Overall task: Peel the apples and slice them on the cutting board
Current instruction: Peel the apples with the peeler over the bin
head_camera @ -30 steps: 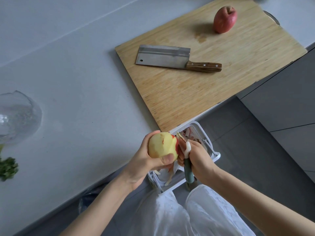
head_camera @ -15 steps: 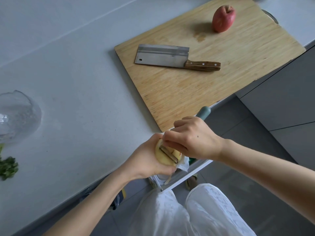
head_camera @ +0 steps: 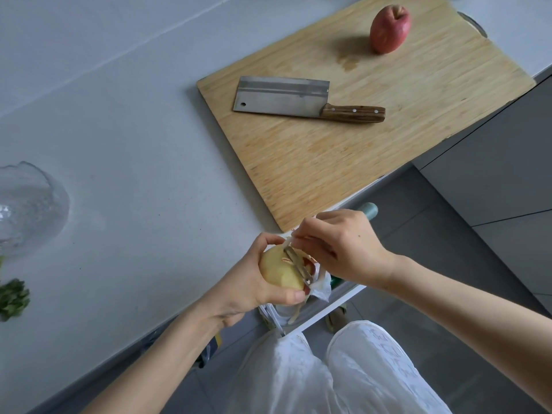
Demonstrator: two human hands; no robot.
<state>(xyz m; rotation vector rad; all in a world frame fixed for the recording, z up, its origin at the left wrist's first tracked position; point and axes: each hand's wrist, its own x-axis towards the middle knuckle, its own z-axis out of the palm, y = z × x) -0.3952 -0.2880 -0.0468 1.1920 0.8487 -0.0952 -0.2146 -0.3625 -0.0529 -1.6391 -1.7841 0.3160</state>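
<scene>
My left hand (head_camera: 248, 283) grips a mostly peeled yellow apple (head_camera: 279, 270) just off the counter's front edge. A patch of red skin remains on its right side. My right hand (head_camera: 343, 249) holds a peeler (head_camera: 298, 264) whose blade lies across the apple; its teal handle end (head_camera: 369, 210) sticks out behind the hand. A whole red apple (head_camera: 388, 28) stands at the far end of the wooden cutting board (head_camera: 373, 144). A cleaver (head_camera: 298, 98) with a wooden handle lies flat on the board.
Below my hands a white bin (head_camera: 328, 306) lined with a bag catches peel strips. A glass bowl (head_camera: 27, 204) and some green herbs (head_camera: 12, 297) sit at the counter's left edge. Grey cabinet fronts (head_camera: 493, 174) are on the right.
My right hand flipped the peeler from handle-down beside the apple to blade across its top, handle pointing away. The blade has slid down the apple's right side since half a second ago.
</scene>
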